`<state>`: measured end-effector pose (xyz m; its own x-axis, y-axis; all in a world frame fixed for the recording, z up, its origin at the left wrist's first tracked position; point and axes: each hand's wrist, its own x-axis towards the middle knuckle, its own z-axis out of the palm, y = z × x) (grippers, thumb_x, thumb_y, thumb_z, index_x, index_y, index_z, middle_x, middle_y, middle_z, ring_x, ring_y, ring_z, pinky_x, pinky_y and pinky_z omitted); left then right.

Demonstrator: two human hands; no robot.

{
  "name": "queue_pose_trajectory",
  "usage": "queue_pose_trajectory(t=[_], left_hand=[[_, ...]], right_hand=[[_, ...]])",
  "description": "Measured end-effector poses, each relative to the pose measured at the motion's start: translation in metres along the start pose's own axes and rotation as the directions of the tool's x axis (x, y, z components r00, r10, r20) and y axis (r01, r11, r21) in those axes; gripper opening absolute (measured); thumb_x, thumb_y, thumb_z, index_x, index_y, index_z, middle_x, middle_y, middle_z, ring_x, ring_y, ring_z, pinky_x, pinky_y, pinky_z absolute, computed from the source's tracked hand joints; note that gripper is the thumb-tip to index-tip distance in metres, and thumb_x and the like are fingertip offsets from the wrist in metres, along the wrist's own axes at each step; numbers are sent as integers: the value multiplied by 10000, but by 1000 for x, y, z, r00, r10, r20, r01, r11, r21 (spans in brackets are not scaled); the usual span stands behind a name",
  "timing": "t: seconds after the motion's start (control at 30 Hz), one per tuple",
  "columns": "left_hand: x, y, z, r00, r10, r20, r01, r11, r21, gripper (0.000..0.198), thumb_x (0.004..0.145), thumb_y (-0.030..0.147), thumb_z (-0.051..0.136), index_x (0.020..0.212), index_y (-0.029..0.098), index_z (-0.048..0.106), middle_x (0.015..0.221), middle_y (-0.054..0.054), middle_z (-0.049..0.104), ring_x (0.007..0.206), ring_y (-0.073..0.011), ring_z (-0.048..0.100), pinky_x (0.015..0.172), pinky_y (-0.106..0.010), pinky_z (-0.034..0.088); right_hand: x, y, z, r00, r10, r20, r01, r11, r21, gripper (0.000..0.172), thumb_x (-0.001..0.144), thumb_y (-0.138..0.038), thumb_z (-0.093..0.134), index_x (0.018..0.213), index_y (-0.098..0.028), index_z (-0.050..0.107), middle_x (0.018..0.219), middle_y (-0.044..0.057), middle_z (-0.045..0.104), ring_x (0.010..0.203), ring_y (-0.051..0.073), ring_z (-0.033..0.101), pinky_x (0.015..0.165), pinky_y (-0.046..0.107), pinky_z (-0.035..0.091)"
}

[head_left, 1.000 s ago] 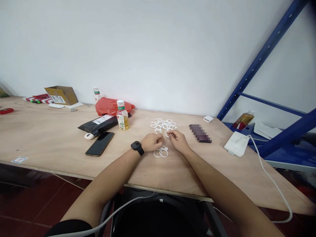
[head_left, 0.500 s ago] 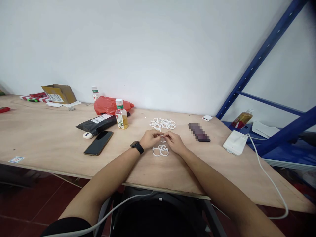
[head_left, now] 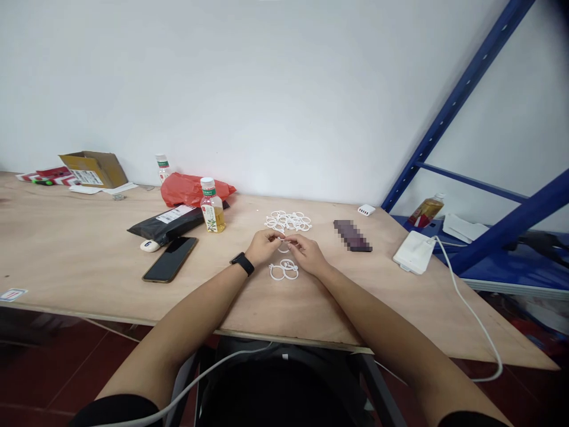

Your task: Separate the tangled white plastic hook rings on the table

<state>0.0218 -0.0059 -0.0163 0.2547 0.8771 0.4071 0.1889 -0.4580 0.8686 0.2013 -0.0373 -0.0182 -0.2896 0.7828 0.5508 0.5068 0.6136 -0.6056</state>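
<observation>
My left hand (head_left: 263, 247) and my right hand (head_left: 307, 254) meet fingertip to fingertip just above the table. Between them, pinched by both, is a white plastic ring (head_left: 283, 251), its lower curve showing below my fingers. The fingers hide its upper part. Nearer to me lies a small cluster of white rings (head_left: 290, 270), overlapping or joined; which of these I cannot tell. Beyond my hands a larger pile of similar white rings (head_left: 291, 222) lies on the wooden table (head_left: 249, 305).
Left of my hands are a drink bottle (head_left: 212, 213), a phone (head_left: 170, 260), a black parcel (head_left: 166, 224) and a red plastic bag (head_left: 184, 188). To the right lie a pixelated dark object (head_left: 352, 235) and a white device (head_left: 414, 252) with a cable. A blue rack (head_left: 438, 127) stands beyond.
The view has turned slightly right, so the tabletop things sit a little farther left. Both hands stay pinched on the ring, with only slight finger movement.
</observation>
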Motion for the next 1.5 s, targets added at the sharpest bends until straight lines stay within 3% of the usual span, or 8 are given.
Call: queue_pose_trajectory(t=[0.1, 0.23, 0.33, 0.5, 0.67, 0.93, 1.13, 1.5], left_hand=[[1, 3, -5, 999, -13, -40, 14, 1000, 10, 188, 711, 116, 510, 741, 112, 696, 700, -20, 671, 632, -110, 569, 612, -212, 435], [0, 8, -10, 999, -13, -29, 14, 999, 43, 182, 689, 107, 480, 678, 127, 661, 650, -1, 627, 610, -110, 548, 598, -216, 429], [-2, 9, -9, 998, 54, 13, -55, 995, 79, 246, 695, 88, 458, 747, 139, 693, 789, -28, 680, 762, -142, 608, 743, -251, 474], [-3, 5, -6, 989, 98, 113, -114, 984, 138, 328, 749, 102, 442, 888, 146, 737, 903, -53, 697, 868, -167, 622, 861, -294, 482], [-1, 2, -7, 977, 117, 178, -153, 968, 201, 363, 789, 117, 438, 993, 138, 738, 912, -63, 689, 880, -170, 620, 878, -302, 488], [-1, 2, -5, 993, 30, 116, -57, 970, 237, 428, 803, 92, 433, 1132, 165, 697, 985, -51, 669, 886, -165, 619, 821, -276, 515], [-1, 0, -4, 991, 30, 130, -59, 972, 227, 399, 805, 91, 455, 1110, 146, 706, 937, -57, 666, 863, -160, 621, 833, -278, 509], [0, -1, -3, 996, 2, 88, -17, 985, 171, 282, 740, 73, 506, 840, 150, 758, 894, -49, 719, 824, -154, 642, 813, -279, 518]], right_hand=[[6, 12, -5, 995, 36, -97, -40, 999, -33, 266, 908, -302, 499, 1138, -225, 607, 1074, 53, 685, 918, 178, 645, 782, 295, 513], [18, 49, -18, 974, 155, -163, -200, 926, -319, 282, 892, -255, 474, 1132, -195, 609, 1082, 77, 673, 937, 205, 617, 881, 346, 477], [26, 75, -29, 956, 241, -168, -293, 810, -508, 340, 879, -229, 466, 1190, -161, 588, 1200, 116, 626, 1126, 250, 540, 993, 372, 402], [31, 89, -33, 889, 449, -89, -396, 657, -641, 424, 904, -299, 454, 1310, -198, 525, 1339, 115, 553, 1202, 310, 485, 981, 434, 382], [27, 85, -31, 906, 418, -70, -363, 681, -636, 331, 892, -312, 507, 1195, -224, 607, 1200, 97, 646, 1112, 275, 547, 927, 386, 398], [24, 85, -32, 929, 345, -133, -356, 737, -575, 146, 824, -277, 611, 938, -204, 667, 994, 87, 687, 957, 245, 584, 841, 349, 421], [23, 84, -33, 925, 354, -134, -366, 746, -556, 111, 836, -236, 584, 893, -206, 674, 970, 76, 690, 947, 229, 587, 836, 334, 417], [21, 76, -36, 862, 390, -325, -495, 788, -367, 160, 856, -286, 524, 956, -224, 633, 896, 35, 706, 864, 205, 623, 726, 299, 426]])
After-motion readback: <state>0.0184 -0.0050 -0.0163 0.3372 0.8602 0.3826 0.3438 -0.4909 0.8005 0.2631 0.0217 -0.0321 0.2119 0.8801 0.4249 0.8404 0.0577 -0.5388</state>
